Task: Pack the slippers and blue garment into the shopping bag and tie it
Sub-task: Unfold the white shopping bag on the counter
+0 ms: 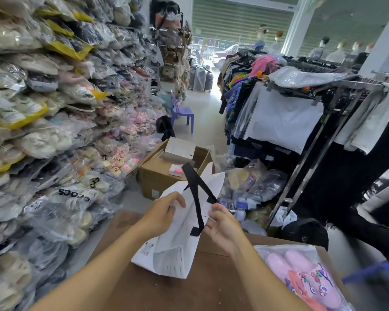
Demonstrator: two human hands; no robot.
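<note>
While both hands work at its mouth, the bag [180, 234] hangs folded nearly flat above the brown surface [189, 288], its long axis running from the bottom fold near the person up and away to the open edge, where a black strap [195, 194] loops across the white face. The left hand [164, 214] has its fingers [177, 199] curled onto the left edge of the mouth, pinching the white material; the right hand [222, 225] grips the right edge near where the strap ends, fingers bent around it. Judging by this, the bag is being pulled open and nothing is packed yet. The slippers [308, 279], pink and sealed in a clear wrapper, lie on the surface to the right of the bag and nearer the person, well apart from both hands but closer to the right one. Their long axis points roughly away and slightly left, so the right hand would likely fetch them. No blue garment for packing can be picked out with certainty.
</note>
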